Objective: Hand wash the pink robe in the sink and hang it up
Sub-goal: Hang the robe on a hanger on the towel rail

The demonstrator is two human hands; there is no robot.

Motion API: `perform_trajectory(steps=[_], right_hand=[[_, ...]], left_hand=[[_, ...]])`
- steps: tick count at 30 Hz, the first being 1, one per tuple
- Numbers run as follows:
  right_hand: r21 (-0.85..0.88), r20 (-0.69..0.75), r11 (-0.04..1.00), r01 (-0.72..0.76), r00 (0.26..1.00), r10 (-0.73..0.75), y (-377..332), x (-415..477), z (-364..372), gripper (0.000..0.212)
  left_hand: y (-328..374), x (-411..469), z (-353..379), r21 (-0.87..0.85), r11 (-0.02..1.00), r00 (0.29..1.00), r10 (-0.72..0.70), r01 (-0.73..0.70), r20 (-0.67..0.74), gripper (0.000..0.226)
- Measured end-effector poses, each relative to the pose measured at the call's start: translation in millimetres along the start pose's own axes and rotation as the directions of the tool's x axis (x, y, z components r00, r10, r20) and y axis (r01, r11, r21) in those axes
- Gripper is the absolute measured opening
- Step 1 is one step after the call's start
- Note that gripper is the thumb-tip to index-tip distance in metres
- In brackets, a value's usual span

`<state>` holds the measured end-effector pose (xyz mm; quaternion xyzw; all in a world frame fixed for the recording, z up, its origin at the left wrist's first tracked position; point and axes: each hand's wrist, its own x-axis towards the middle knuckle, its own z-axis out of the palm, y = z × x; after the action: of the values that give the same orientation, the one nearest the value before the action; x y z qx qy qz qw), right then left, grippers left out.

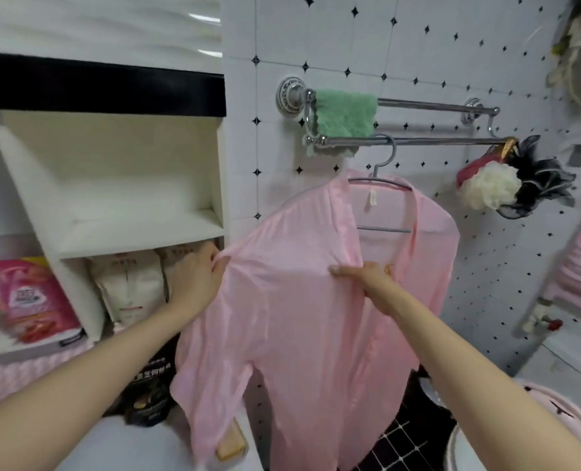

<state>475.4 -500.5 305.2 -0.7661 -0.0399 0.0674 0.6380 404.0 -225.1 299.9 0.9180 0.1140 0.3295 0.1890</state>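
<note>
Robe: pink robe point(299, 317) hangs on a metal hanger point(384, 164) hooked over the lower towel rail point(435, 141).
Left hand point(197, 270): pinches the robe's shoulder edge.
Right hand point(363, 275): holds the front panel's edge.
Nearby: green cloth point(345, 113) draped over the rails; white bath puff point(489, 190) at the right end.
</note>
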Motion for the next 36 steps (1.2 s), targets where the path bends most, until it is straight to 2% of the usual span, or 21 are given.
perform_trajectory(steps=[2,5,6,9,12,13,14,16,17,19,21,23,24,25,28,29,30,32,33,34,36], right_hand=[[0.049,-0.026,0.999,0.009,1.000,-0.007,-2,3,-6,0.017],[0.042,0.338,0.998,-0.043,0.941,0.026,-1,0,-8,0.017],[0.020,0.363,0.998,-0.055,0.931,0.044,-2,0,-7,0.017],[-0.080,0.128,0.997,-0.011,0.992,0.021,-1,5,-7,0.029],[-0.016,0.370,0.998,-0.061,0.927,0.063,2,6,-4,0.043],[-0.008,0.378,0.998,-0.069,0.923,0.067,5,7,-1,0.044],[-0.013,0.329,0.998,-0.061,0.942,0.062,7,11,2,0.040],[-0.063,0.101,0.998,-0.018,0.995,0.024,11,18,5,0.027],[-0.052,0.067,0.999,-0.017,0.998,0.021,16,23,4,0.027],[0.002,0.176,0.999,-0.037,0.984,0.036,20,28,2,0.034],[0.037,0.291,0.998,-0.059,0.956,0.046,21,28,2,0.034],[0.099,0.193,0.994,-0.038,0.981,0.018,17,28,5,0.035],[0.100,0.114,0.995,-0.024,0.993,0.012,17,30,5,0.038],[0.083,0.130,0.996,-0.024,0.991,0.013,17,30,4,0.044],[-0.124,0.458,0.990,-0.066,0.881,0.116,12,23,2,0.072],[-0.179,0.470,0.982,-0.066,0.871,0.144,10,23,4,0.078],[-0.219,0.414,0.974,-0.057,0.898,0.146,8,24,7,0.077],[-0.271,0.209,0.961,-0.047,0.972,0.107,4,27,14,0.058],[-0.274,0.161,0.961,-0.038,0.983,0.085,3,26,17,0.053],[-0.262,0.178,0.965,-0.028,0.981,0.077,5,29,17,0.049],[-0.179,0.354,0.982,-0.058,0.928,0.120,11,34,14,0.048]], left_hand=[[0,5,-7,-0.010,0.999,0.999,-0.032,0.032,0.044,0.026],[-2,14,-12,-0.207,0.969,0.983,-0.104,0.134,0.153,0.023],[-4,16,-15,-0.258,0.953,0.975,-0.111,0.159,0.193,0.022],[-6,16,-29,-0.312,0.930,0.932,-0.077,0.196,0.355,0.023],[-13,7,-39,-0.165,0.973,0.854,-0.054,0.162,0.517,0.025],[-16,4,-40,-0.135,0.978,0.845,-0.062,0.157,0.531,0.025],[-18,2,-41,-0.122,0.980,0.849,-0.072,0.158,0.524,0.025],[-22,-3,-42,-0.043,0.992,0.861,-0.084,0.122,0.502,0.029],[-23,-6,-42,0.040,0.996,0.860,-0.090,0.081,0.502,0.030],[-26,-13,-42,0.210,0.978,0.864,-0.098,-0.009,0.494,0.024],[-33,-15,-42,0.291,0.955,0.873,-0.086,-0.066,0.480,0.014],[-41,-13,-43,0.217,0.976,0.875,-0.083,-0.025,0.477,0.022],[-45,-12,-45,0.116,0.993,0.875,-0.081,0.029,0.478,0.024],[-46,-10,-47,0.004,0.996,0.875,-0.076,0.084,0.478,0.024],[-45,-12,-59,-0.242,0.940,0.822,-0.064,0.240,0.566,0.015],[-45,-13,-63,-0.256,0.927,0.783,-0.061,0.274,0.619,0.016],[-46,-14,-68,-0.237,0.927,0.737,-0.060,0.291,0.673,0.022],[-48,-16,-75,-0.147,0.953,0.636,-0.057,0.264,0.770,0.022],[-50,-17,-76,-0.107,0.967,0.597,-0.054,0.231,0.800,0.018],[-51,-17,-76,-0.064,0.979,0.585,-0.062,0.191,0.808,0.012],[-55,-18,-73,0.053,0.994,0.642,-0.099,0.092,0.760,0.006]])
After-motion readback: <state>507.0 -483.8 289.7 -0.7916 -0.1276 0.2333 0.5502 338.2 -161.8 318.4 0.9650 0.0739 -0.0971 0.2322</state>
